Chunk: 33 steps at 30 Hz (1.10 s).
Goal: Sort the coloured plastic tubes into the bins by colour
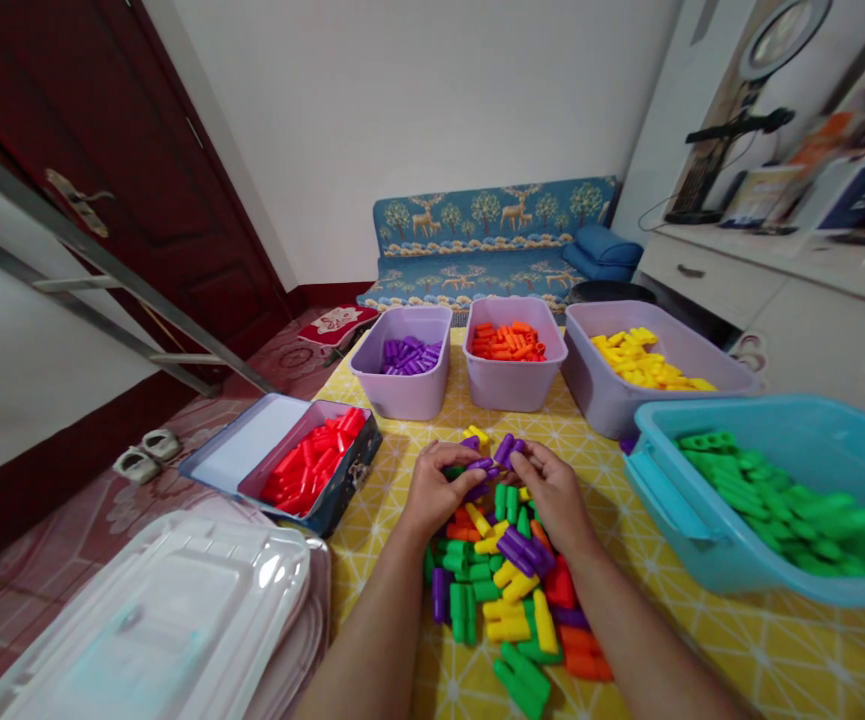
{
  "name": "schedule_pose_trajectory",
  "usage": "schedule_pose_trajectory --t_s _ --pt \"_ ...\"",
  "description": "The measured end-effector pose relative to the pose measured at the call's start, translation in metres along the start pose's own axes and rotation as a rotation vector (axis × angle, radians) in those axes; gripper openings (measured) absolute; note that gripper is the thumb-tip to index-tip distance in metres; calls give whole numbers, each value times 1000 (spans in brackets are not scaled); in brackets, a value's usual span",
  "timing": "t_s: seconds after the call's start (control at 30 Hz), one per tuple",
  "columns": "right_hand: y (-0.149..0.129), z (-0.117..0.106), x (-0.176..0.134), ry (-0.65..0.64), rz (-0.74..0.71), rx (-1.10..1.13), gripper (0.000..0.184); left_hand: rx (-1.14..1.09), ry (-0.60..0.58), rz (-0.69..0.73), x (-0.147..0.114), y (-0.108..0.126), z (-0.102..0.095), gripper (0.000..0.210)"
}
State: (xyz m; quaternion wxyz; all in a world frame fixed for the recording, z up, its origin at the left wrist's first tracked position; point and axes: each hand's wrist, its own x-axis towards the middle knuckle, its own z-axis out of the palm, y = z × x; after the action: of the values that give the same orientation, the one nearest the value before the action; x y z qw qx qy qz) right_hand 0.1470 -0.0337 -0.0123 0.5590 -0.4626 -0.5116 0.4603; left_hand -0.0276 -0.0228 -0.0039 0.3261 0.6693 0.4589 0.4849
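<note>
My left hand (pixel 436 488) is closed at the fingertips on a purple bullet-shaped toy block (pixel 483 466). Facing it, my right hand (pixel 553 492) pinches another purple toy block (pixel 508 450). Both hands are over the far side of a mixed pile on the table, made of green blocks (pixel 463 612), yellow blocks (pixel 508 622), orange blocks (pixel 586 652) and more purple blocks (pixel 526 551). Many of these blocks look like joined pairs of tubes. Some of the pile is covered by my hands and forearms.
Beyond the pile stand lilac bins with purple blocks (pixel 409 357), orange blocks (pixel 508 342) and yellow blocks (pixel 646 360). A turquoise bin (pixel 691 535) of green blocks is at right. Left are an open case (pixel 338 500) of red blocks and stacked white lids (pixel 169 620).
</note>
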Motion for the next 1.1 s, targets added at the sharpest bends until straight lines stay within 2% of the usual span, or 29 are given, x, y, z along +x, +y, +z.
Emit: schedule_pose_trajectory --t_s 0.17,0.33,0.57,0.87,1.1 --pt "3 1 0 -55 -4 22 30 -80 58 -13 -1 4 0 18" --pt "3 2 -2 -110 -31 -120 28 -112 169 -47 -2 3 0 20" --pt "0 2 -2 -105 -56 -136 26 -414 164 -107 2 -2 5 34" --pt "-3 5 -4 -147 30 -27 35 -464 133 -169 1 -2 6 46" --pt "2 3 -2 -155 5 -69 32 -496 267 -149 10 -2 1 48"
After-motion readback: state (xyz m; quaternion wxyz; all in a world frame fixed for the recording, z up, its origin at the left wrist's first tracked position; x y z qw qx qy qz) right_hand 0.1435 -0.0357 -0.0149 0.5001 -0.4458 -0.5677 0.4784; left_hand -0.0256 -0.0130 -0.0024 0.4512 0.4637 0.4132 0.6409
